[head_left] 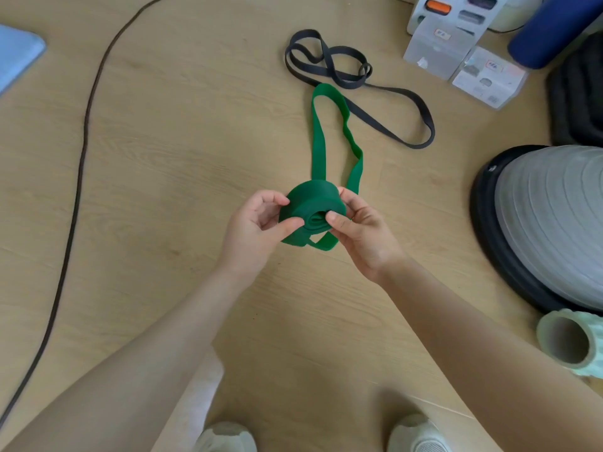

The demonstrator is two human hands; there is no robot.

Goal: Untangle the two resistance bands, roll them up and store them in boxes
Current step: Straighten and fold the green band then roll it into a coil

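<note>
Both hands hold the green band (pixel 313 207), which is partly wound into a thick coil above the wooden floor (pixel 182 151). The left hand (pixel 253 228) has its grip on the coil's left side, thumb on the near face and fingertips curled over the far edge. The right hand (pixel 360 231) has its grip on the coil's right side, thumb pressed at the coil's centre and fingers wrapped behind it. From the coil the unrolled rest of the green band runs away from the person as a long loop lying on the floor.

Beyond the far end of that loop lies the black band (pixel 329 60), loose and looped over itself, its long tail passing just right of the green loop. Right of the black band stand two pale boxes (pixel 463 57). Right of the coil sits a grey dome (pixel 548 223) on a black rim, and nearer the person a pale green roller (pixel 571 344). Far left of the coil a dark cable (pixel 81 151) snakes across the floor.
</note>
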